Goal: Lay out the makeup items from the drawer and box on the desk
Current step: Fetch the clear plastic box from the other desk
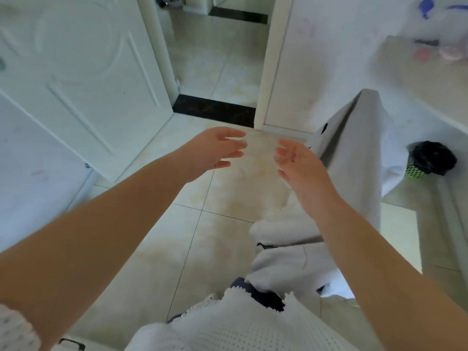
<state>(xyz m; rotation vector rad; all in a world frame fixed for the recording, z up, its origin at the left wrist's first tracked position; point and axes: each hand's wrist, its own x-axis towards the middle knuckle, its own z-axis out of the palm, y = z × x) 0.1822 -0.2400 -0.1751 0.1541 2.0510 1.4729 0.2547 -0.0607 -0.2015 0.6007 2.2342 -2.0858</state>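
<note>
Both of my arms reach forward over the tiled floor. My left hand (215, 150) is held out with its fingers spread and relaxed, holding nothing. My right hand (298, 164) faces it, palm inward, fingers straight, also holding nothing. The white desk (417, 79) runs along the right edge, with blurred pink and blue items (435, 50) on its far end. No drawer, box or makeup item shows clearly.
A chair draped in grey cloth (354, 153) stands just right of my right hand. A green bin with a black bag (430, 159) sits under the desk. A white door (83, 79) stands open at left, and a doorway (217, 59) lies ahead.
</note>
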